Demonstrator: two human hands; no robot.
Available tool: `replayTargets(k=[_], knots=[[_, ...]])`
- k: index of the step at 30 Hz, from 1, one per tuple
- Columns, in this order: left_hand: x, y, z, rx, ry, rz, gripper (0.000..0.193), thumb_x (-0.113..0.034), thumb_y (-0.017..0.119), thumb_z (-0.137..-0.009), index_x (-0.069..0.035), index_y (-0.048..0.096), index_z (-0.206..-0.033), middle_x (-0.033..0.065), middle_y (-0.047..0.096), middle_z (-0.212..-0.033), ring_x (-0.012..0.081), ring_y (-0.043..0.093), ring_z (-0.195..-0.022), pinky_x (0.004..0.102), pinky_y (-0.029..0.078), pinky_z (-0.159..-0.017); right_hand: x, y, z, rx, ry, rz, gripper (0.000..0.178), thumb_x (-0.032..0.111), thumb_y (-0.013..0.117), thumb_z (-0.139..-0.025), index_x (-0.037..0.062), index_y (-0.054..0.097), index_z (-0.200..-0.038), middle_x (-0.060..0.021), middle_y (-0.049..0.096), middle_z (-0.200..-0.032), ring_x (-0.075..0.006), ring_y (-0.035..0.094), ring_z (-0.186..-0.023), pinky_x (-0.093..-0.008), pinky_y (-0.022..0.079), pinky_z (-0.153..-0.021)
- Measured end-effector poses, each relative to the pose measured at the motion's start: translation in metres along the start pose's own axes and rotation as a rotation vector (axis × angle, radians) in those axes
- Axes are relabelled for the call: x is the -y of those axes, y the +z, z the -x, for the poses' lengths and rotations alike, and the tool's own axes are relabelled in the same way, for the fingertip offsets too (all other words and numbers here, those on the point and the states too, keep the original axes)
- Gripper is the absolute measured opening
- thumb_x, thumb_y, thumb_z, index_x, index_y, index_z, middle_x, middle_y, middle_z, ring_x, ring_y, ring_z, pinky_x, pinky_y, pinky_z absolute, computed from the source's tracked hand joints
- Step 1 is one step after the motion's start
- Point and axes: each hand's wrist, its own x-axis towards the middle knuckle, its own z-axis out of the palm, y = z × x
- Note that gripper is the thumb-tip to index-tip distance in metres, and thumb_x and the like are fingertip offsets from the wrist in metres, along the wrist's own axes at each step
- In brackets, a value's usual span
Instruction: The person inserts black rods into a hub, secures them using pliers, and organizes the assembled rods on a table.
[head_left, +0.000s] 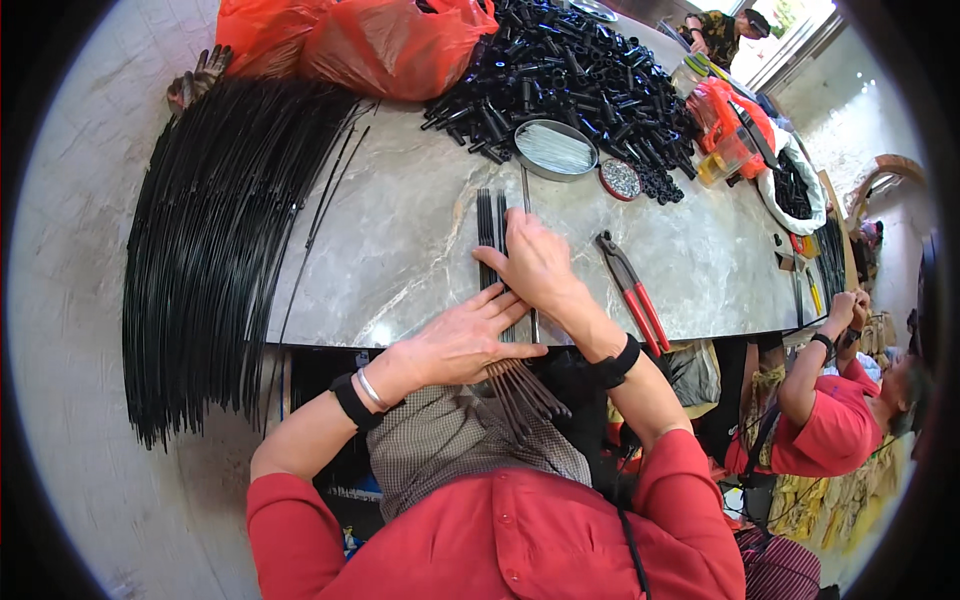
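Several slim black rods (486, 215) lie in a bundle across the table's near edge, their lower ends fanning out over my lap. My left hand (450, 335) rests flat on the bundle with its fingers spread. Just beyond it, my right hand (540, 262) bends its fingers over a thin metal rod (526, 188) beside the bundle, thumb reaching left across the black rods. That rod shows above and below the hand; the fingertips are hidden. To the right of my right hand lie red-handled pliers (640, 308), touched by neither hand.
A thick stack of long black rods (215, 230) overhangs the table at left. Red plastic bags (385, 50), a heap of black tubes (590, 85), a round tin (557, 177) of thin silvery pieces and a white sack (822, 215) stand farther back. A co-worker (815, 420) sits at right.
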Motion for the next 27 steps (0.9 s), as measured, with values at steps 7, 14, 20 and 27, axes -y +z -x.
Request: replayTargets(k=[7, 14, 20, 27], knots=[[0.002, -0.005, -0.003, 0.012, 0.053, 0.024, 0.038, -0.030, 0.058, -0.087, -0.027, 0.059, -0.125, 0.0130, 0.045, -0.139, 0.0300, 0.039, -0.132, 0.0441, 0.025, -0.114, -0.007, 0.003, 0.000, -0.015, -0.039, -0.058, 0.054, 0.036, 0.069, -0.080, -0.0048, 0.053, -0.111, -0.0231, 0.063, -0.095, -0.0389, 0.063, -0.086, -0.0450, 0.051, -0.072], [0.003, 0.000, -0.001, 0.039, 0.046, 0.038, 0.040, -0.026, 0.061, -0.084, -0.026, 0.058, -0.124, 0.0114, 0.046, -0.138, 0.0282, 0.040, -0.131, 0.0454, 0.027, -0.112, -0.002, -0.005, 0.004, 0.036, -0.030, -0.089, 0.049, 0.033, 0.067, -0.083, -0.0033, 0.053, -0.114, -0.0217, 0.060, -0.107, -0.0390, 0.062, -0.088, -0.0445, 0.051, -0.073], [0.002, -0.005, -0.006, 0.069, 0.038, 0.082, 0.043, -0.024, 0.061, -0.083, -0.025, 0.056, -0.126, 0.0110, 0.045, -0.139, 0.0275, 0.041, -0.131, 0.0468, 0.028, -0.111, -0.018, -0.007, 0.009, -0.099, -0.370, 0.035, 0.045, 0.017, 0.060, -0.082, -0.0001, 0.052, -0.123, -0.0137, 0.053, -0.124, -0.0321, 0.054, -0.109, -0.0393, 0.049, -0.083], [0.003, -0.005, -0.004, 0.077, 0.021, 0.075, 0.042, -0.024, 0.060, -0.084, -0.024, 0.056, -0.126, 0.0104, 0.045, -0.139, 0.0272, 0.041, -0.131, 0.0474, 0.028, -0.111, -0.028, -0.017, 0.016, -0.080, -0.550, 0.069, 0.050, 0.015, 0.064, -0.071, 0.0002, 0.056, -0.118, -0.0109, 0.053, -0.126, -0.0278, 0.049, -0.118, -0.0399, 0.042, -0.092]])
